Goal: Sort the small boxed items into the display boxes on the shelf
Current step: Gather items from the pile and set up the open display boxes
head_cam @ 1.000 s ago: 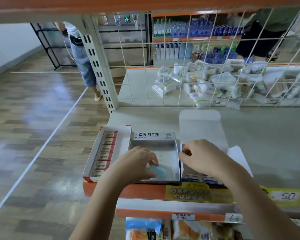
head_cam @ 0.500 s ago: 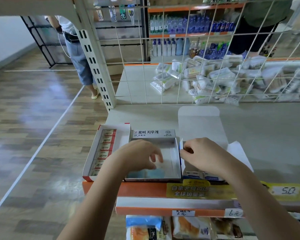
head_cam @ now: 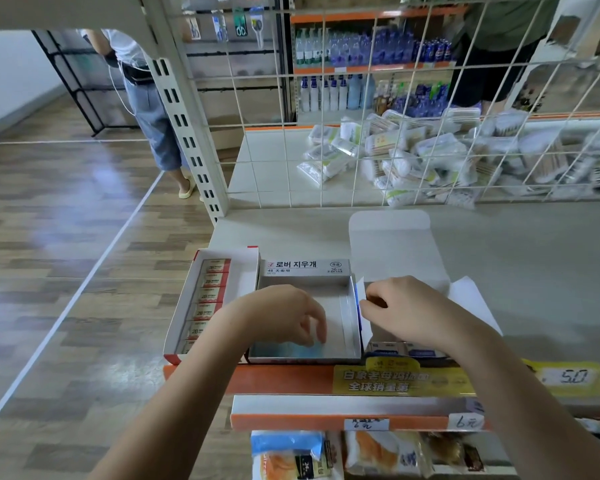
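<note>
A grey display box (head_cam: 347, 317) with a Korean label stands at the shelf's front edge, with flat blue items (head_cam: 284, 350) lying along its front wall. My left hand (head_cam: 281, 317) hovers inside it, its fingers hanging loosely just above the blue items. To the left is a red-and-white display box (head_cam: 246, 271) holding a row of small 2B boxes (head_cam: 210, 296). On the right, my right hand (head_cam: 406, 311) pinches the white side flap (head_cam: 360, 289) of a third box with its lid (head_cam: 390, 244) open. Small boxed items (head_cam: 400, 349) show at its front.
A wire grid (head_cam: 354, 161) backs the shelf, with piled cotton-swab packs (head_cam: 413, 157) behind it. A white upright post (head_cam: 184, 133) stands at the shelf's left corner. One person (head_cam: 146, 109) stands in the aisle at left, another behind the grid. Price strips (head_cam: 402, 379) and snack packets (head_cam: 291, 455) sit below.
My left hand slid a blue item to the front of the grey box, then its fingers lifted off. My right hand stayed on the flap.
</note>
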A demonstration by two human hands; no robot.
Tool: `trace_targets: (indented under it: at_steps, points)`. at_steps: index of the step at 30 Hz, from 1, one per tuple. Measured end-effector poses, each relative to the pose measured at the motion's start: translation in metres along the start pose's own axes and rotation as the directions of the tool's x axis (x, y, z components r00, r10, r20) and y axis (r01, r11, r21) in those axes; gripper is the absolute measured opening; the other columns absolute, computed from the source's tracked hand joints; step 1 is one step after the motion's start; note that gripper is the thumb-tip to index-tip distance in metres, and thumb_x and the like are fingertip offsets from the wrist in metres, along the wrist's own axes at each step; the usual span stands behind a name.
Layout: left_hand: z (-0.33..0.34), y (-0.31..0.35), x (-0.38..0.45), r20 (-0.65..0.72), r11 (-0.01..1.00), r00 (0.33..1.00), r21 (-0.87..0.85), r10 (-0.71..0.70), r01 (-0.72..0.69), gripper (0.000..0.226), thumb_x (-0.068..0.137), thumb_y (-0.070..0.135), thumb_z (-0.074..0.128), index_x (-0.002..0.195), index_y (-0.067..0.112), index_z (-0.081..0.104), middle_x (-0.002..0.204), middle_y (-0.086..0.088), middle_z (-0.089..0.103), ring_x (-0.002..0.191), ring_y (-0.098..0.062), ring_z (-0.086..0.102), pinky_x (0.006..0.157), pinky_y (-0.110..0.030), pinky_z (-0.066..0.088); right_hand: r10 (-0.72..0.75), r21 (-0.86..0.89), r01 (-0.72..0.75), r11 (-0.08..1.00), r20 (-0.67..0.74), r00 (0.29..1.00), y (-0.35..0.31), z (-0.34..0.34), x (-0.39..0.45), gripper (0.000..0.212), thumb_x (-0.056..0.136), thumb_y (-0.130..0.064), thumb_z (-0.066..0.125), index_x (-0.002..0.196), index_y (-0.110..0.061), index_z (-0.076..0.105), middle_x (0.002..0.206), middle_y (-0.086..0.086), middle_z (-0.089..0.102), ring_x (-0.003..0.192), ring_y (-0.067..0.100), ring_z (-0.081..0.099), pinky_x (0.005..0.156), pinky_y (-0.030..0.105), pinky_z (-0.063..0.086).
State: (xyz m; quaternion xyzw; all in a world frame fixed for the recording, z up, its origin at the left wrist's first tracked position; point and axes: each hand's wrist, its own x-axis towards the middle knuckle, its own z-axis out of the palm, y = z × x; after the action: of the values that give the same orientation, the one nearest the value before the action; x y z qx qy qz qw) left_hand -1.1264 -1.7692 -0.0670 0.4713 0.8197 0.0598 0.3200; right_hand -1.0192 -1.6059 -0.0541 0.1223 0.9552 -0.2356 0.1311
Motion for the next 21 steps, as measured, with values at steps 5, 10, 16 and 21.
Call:
trace_targets:
  at_steps: [5, 10, 16, 21]
  points:
    - [-0.006, 0.006, -0.002, -0.017, 0.998, 1.000, 0.055, -0.023, 0.024, 0.020, 0.089, 0.029, 0.058, 0.107, 0.032, 0.065, 0.092, 0.010, 0.063, 0.078, -0.004, 0.051, 0.073, -0.020, 0.040, -0.036, -0.007, 0.036, 0.999, 0.025, 0.999, 0.002, -0.005, 0.000, 0.038, 0.096, -0.036, 0.042, 0.066, -0.014, 0.047, 0.063, 0.000, 0.047, 0.053, 0.013, 0.039, 0.052, 0.026, 0.029]
    - [-0.040, 0.033, 0.004, -0.224, 0.985, 0.974, 0.173, 0.039, 0.000, 0.021, 0.092, 0.037, 0.053, 0.112, 0.034, 0.061, 0.090, 0.017, 0.055, 0.083, -0.003, 0.050, 0.076, -0.021, 0.039, -0.070, 0.018, 0.070, 0.997, 0.033, 0.997, 0.017, -0.028, -0.004, 0.035, 0.094, -0.046, 0.044, 0.102, -0.019, 0.063, 0.097, -0.002, 0.064, 0.084, 0.013, 0.060, 0.076, 0.030, 0.048]
    - [-0.071, 0.110, 0.058, -0.479, 0.927, 0.837, 0.365, 0.264, -0.083, 0.028, 0.094, 0.042, 0.045, 0.119, 0.032, 0.054, 0.113, 0.009, 0.058, 0.107, -0.012, 0.051, 0.085, -0.026, 0.038, -0.024, -0.042, 0.018, 0.999, -0.142, 0.990, 0.077, -0.070, -0.022, 0.029, 0.093, -0.036, 0.051, 0.119, -0.026, 0.057, 0.118, -0.008, 0.055, 0.110, 0.011, 0.050, 0.095, 0.031, 0.042]
    - [-0.061, 0.199, 0.126, -0.344, 0.742, 0.832, 0.660, 0.435, -0.115, 0.036, 0.096, 0.042, 0.040, 0.123, 0.022, 0.052, 0.119, -0.003, 0.055, 0.112, -0.023, 0.049, 0.091, -0.035, 0.037, 0.132, -0.093, -0.167, 0.982, -0.300, 0.945, 0.168, -0.100, -0.061, 0.036, 0.091, -0.031, 0.055, 0.126, -0.021, 0.052, 0.128, -0.002, 0.052, 0.117, 0.015, 0.049, 0.099, 0.031, 0.039]
